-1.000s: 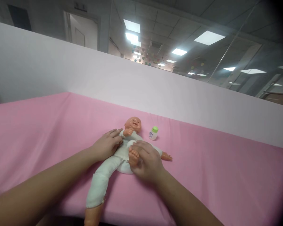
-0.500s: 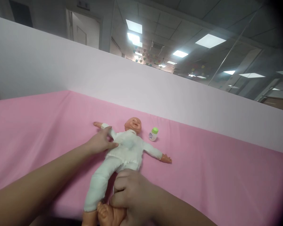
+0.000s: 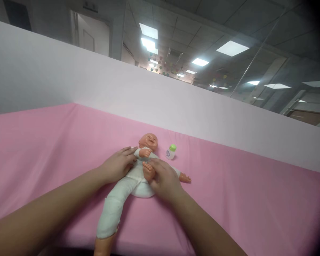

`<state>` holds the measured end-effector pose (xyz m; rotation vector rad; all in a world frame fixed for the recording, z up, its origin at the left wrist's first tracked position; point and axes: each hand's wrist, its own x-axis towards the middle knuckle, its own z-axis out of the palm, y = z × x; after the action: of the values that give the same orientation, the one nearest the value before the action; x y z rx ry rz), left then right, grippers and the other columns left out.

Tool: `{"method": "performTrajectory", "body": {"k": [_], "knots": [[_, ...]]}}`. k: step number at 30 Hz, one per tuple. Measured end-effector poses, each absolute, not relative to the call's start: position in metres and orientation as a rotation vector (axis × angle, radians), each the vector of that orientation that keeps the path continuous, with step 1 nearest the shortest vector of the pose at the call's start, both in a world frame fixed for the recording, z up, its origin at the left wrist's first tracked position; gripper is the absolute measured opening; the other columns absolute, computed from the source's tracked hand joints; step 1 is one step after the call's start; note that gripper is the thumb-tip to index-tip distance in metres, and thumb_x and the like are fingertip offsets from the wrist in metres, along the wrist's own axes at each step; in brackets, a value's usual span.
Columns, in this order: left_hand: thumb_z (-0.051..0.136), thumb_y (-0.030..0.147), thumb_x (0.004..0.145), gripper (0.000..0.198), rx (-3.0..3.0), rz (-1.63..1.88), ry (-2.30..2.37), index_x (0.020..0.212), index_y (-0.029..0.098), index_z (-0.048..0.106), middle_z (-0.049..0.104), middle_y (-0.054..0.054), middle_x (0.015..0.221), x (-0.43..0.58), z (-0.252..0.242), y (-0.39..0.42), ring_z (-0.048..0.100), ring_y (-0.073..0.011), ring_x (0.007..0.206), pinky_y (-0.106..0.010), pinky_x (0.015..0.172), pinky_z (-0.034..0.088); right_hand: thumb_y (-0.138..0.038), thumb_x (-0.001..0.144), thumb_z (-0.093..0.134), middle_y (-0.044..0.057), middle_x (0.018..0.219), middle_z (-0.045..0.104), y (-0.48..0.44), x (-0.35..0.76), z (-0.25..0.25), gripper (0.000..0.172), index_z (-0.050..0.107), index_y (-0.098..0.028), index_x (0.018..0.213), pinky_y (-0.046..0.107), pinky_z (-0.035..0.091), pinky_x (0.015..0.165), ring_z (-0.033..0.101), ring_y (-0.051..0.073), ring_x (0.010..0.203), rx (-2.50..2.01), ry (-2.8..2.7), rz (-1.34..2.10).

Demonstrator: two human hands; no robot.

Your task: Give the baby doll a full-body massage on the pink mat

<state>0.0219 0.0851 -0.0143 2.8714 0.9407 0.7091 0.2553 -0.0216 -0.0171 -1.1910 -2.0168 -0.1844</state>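
Observation:
A baby doll with a white cloth body lies on its back on the pink sheet, head away from me. My left hand is at the doll's arm on the left, which is folded over its chest; the fingers are wrapped round that arm. My right hand grips the doll's leg near the foot, bent up over the belly. The doll's other leg lies stretched toward me. Its other arm points out to the right.
A small white bottle with a green cap stands right of the doll's head. The pink sheet covers the surface. Behind it rises a low white wall, with glass above.
My right hand has lifted the doll's leg from near the front edge up over its belly. My left hand has folded the doll's outstretched left-side arm inward over the chest.

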Motion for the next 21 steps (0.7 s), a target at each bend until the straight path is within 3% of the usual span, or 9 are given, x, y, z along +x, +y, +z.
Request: {"method": "performTrajectory", "body": {"k": [5, 8, 10, 14, 18, 21], "knots": [[0.054, 0.029, 0.093, 0.051, 2.780, 0.711, 1.067, 0.144, 0.032, 0.054, 0.031, -0.006, 0.167, 0.019, -0.017, 0.086, 0.036, -0.0335, 0.149, -0.052, 0.117, 0.037, -0.015, 0.080, 0.062, 0.010, 0.132, 0.065, -0.030, 0.255, -0.010, 0.050, 0.060, -0.023, 0.129, 0.047, 0.051, 0.106, 0.059, 0.027, 0.126, -1.025, -2.039, -0.214], [0.059, 0.042, 0.089, 0.074, 2.683, 0.734, 1.201, 0.158, 0.028, 0.035, 0.037, -0.014, 0.162, 0.016, -0.017, 0.090, 0.040, -0.0371, 0.145, -0.051, 0.113, 0.040, -0.021, 0.082, 0.063, 0.007, 0.104, 0.071, -0.038, 0.251, -0.005, 0.031, 0.063, -0.023, 0.113, 0.043, 0.055, 0.093, 0.067, 0.025, 0.102, -0.885, -2.016, -0.186], [0.063, 0.053, 0.085, 0.089, 2.575, 0.715, 1.312, 0.160, 0.020, 0.028, 0.042, -0.020, 0.156, 0.013, -0.017, 0.095, 0.044, -0.0401, 0.140, -0.051, 0.110, 0.042, -0.037, 0.081, 0.069, 0.005, 0.086, 0.067, -0.044, 0.245, -0.003, 0.022, 0.061, -0.023, 0.096, 0.041, 0.054, 0.082, 0.065, 0.023, 0.082, -0.806, -2.039, -0.106], [0.066, 0.074, 0.072, 0.109, 2.369, 0.541, 1.527, 0.157, 0.016, 0.029, 0.054, -0.026, 0.142, 0.006, -0.023, 0.111, 0.051, -0.0469, 0.131, -0.056, 0.104, 0.043, -0.066, 0.075, 0.072, -0.003, 0.067, 0.058, -0.057, 0.233, -0.006, 0.044, 0.057, -0.024, 0.075, 0.031, 0.048, 0.070, 0.055, 0.015, 0.065, -0.670, -2.353, 0.219], [0.066, 0.080, 0.067, 0.117, 2.366, 0.500, 1.623, 0.157, 0.018, 0.026, 0.043, -0.027, 0.153, 0.001, -0.030, 0.121, 0.036, -0.0517, 0.143, -0.068, 0.111, 0.027, -0.063, 0.074, 0.076, -0.007, 0.074, 0.065, -0.064, 0.225, -0.014, 0.040, 0.064, -0.026, 0.083, 0.029, 0.048, 0.078, 0.059, 0.013, 0.071, -0.596, -2.585, 0.345], [0.068, 0.079, 0.067, 0.114, 2.400, 0.537, 1.564, 0.154, 0.015, 0.033, 0.045, -0.026, 0.152, -0.001, -0.027, 0.120, 0.035, -0.0503, 0.143, -0.066, 0.113, 0.029, -0.056, 0.075, 0.076, -0.005, 0.078, 0.067, -0.064, 0.225, -0.011, 0.036, 0.064, -0.025, 0.088, 0.029, 0.050, 0.080, 0.063, 0.014, 0.074, -0.607, -2.468, 0.364]]}}
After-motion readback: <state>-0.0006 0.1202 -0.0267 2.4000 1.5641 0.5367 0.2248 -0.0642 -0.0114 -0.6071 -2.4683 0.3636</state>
